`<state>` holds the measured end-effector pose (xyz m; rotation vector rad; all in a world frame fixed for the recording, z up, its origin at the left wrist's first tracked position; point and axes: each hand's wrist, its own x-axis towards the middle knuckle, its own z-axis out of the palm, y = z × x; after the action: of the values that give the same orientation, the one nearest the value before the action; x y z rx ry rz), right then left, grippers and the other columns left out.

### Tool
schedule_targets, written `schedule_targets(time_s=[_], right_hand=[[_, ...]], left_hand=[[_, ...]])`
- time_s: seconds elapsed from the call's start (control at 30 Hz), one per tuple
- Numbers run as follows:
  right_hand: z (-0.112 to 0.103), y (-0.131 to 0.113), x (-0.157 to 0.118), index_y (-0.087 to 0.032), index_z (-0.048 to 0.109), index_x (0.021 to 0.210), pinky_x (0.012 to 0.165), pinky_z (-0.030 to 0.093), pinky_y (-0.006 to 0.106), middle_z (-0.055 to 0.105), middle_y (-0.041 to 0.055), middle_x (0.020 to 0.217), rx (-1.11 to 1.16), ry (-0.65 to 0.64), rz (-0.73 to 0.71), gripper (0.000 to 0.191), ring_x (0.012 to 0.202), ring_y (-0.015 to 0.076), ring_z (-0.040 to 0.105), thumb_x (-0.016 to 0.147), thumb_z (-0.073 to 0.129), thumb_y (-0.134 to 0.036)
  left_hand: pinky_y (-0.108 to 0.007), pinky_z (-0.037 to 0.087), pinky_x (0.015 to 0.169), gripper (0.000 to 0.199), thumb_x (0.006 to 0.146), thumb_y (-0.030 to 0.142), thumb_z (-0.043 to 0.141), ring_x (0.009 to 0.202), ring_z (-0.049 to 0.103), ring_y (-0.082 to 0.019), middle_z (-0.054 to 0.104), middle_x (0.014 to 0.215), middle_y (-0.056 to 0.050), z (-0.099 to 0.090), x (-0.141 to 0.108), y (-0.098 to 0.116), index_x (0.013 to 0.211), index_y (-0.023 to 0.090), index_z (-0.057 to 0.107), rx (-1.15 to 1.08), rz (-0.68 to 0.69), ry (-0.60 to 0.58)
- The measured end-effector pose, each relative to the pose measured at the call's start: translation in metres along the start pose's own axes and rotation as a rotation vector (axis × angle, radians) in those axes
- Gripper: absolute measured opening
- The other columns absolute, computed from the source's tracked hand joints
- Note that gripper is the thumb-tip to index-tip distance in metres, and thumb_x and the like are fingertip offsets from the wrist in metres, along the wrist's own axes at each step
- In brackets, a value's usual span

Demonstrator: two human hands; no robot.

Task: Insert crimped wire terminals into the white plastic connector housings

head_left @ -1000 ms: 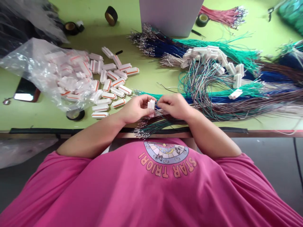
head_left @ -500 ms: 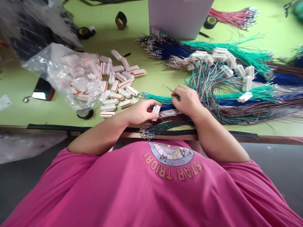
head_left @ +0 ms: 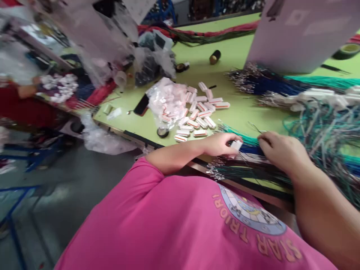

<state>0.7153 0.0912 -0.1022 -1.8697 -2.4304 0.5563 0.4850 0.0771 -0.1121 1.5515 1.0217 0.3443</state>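
Note:
Between the thumb and fingers of my left hand is a white connector, held over the wire bundles near the table edge. My right hand is closed in a pinch on a thin dark wire, whose free end sticks up to the left. Beneath both hands lie green wires, blue wires and dark wires with metal tips. Loose white connectors with orange strips lie left of my left hand, beside a clear bag of connectors.
Wired connectors and tangled wires lie at the right, before a pale box. A phone, a tape roll and another roll rest on the green table. Another person's arm shows at far left.
The view has swung left, bringing the floor and another workplace into sight. Both hands keep their hold on the connector and the wire, at about the same distance apart.

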Motion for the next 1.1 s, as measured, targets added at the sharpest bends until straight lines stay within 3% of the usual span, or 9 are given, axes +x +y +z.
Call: schedule_targets(time_s=[0.17,0.3,0.43,0.57,0.63,0.77,0.87,0.97,1.1], right_hand=[[-0.002,0.008,0.003,-0.031,0.062,0.081,0.068,0.041,0.040,0.076,0.0167,0.098,0.090,0.156,0.129,0.008,0.068,0.0257,0.060,0.081,0.055,-0.035],[-0.003,0.009,0.004,-0.033,0.058,0.068,0.061,0.037,0.041,0.071,0.0140,0.080,0.070,0.007,0.127,0.008,0.055,0.0242,0.050,0.074,0.060,-0.039],[0.004,0.003,0.002,-0.034,0.059,0.071,0.068,0.042,0.042,0.073,0.0127,0.084,0.192,0.112,0.034,0.005,0.066,0.0283,0.062,0.073,0.058,-0.038],[0.010,0.002,0.002,-0.034,0.061,0.077,0.069,0.042,0.044,0.075,0.0140,0.090,0.147,0.011,-0.043,0.010,0.071,0.0313,0.064,0.079,0.054,-0.041],[0.007,0.004,0.003,-0.034,0.061,0.079,0.073,0.043,0.043,0.076,0.0145,0.095,0.148,0.032,-0.015,0.010,0.074,0.0304,0.065,0.081,0.053,-0.040],[-0.004,0.006,0.000,-0.033,0.059,0.077,0.073,0.042,0.041,0.075,0.0154,0.093,0.116,0.028,0.101,0.008,0.073,0.0282,0.062,0.082,0.055,-0.038],[-0.009,0.007,-0.005,-0.032,0.059,0.080,0.073,0.042,0.041,0.075,0.0152,0.093,0.101,0.123,0.142,0.010,0.076,0.0289,0.064,0.085,0.053,-0.037],[-0.009,0.007,-0.010,-0.029,0.062,0.081,0.074,0.044,0.040,0.074,0.0136,0.085,0.157,0.195,0.069,0.012,0.078,0.0293,0.068,0.085,0.052,-0.035],[-0.004,-0.002,-0.018,-0.023,0.070,0.086,0.072,0.050,0.036,0.075,0.0094,0.079,0.328,0.302,-0.152,0.017,0.072,0.0253,0.070,0.080,0.056,-0.032]], left_hand=[[-0.036,0.050,0.102,0.061,0.086,0.027,0.067,0.111,0.066,-0.023,0.067,0.130,-0.017,-0.004,0.002,0.003,0.141,0.006,0.054,0.075,-0.026,-0.028],[-0.037,0.050,0.102,0.058,0.086,0.026,0.067,0.116,0.064,-0.023,0.066,0.134,-0.017,-0.004,0.002,0.002,0.140,0.007,0.055,0.077,-0.022,-0.029],[-0.036,0.049,0.104,0.055,0.086,0.025,0.069,0.117,0.064,-0.023,0.064,0.138,-0.017,-0.003,0.002,0.001,0.137,0.009,0.056,0.058,0.011,-0.024],[-0.039,0.049,0.105,0.054,0.087,0.025,0.066,0.118,0.064,-0.024,0.049,0.156,-0.019,-0.003,0.002,0.001,0.138,0.011,0.056,0.032,0.040,-0.007],[-0.039,0.047,0.109,0.054,0.085,0.024,0.067,0.125,0.061,-0.026,0.042,0.161,-0.018,-0.003,0.004,-0.002,0.137,0.010,0.057,0.038,0.039,0.006],[-0.041,0.046,0.112,0.057,0.083,0.024,0.067,0.128,0.060,-0.028,0.052,0.153,-0.019,-0.003,0.009,-0.011,0.138,0.010,0.057,0.001,0.000,0.018],[-0.041,0.048,0.109,0.056,0.081,0.022,0.069,0.133,0.057,-0.029,0.047,0.157,-0.021,-0.002,0.010,-0.016,0.136,0.011,0.059,-0.045,0.008,0.032],[-0.041,0.050,0.106,0.050,0.080,0.020,0.071,0.132,0.058,-0.030,0.044,0.159,-0.021,0.000,0.008,-0.015,0.129,0.013,0.062,-0.082,0.000,0.055],[-0.037,0.055,0.092,0.049,0.081,0.021,0.073,0.108,0.069,-0.023,0.057,0.145,-0.023,0.002,0.002,-0.007,0.128,0.011,0.061,-0.188,-0.026,0.069]])
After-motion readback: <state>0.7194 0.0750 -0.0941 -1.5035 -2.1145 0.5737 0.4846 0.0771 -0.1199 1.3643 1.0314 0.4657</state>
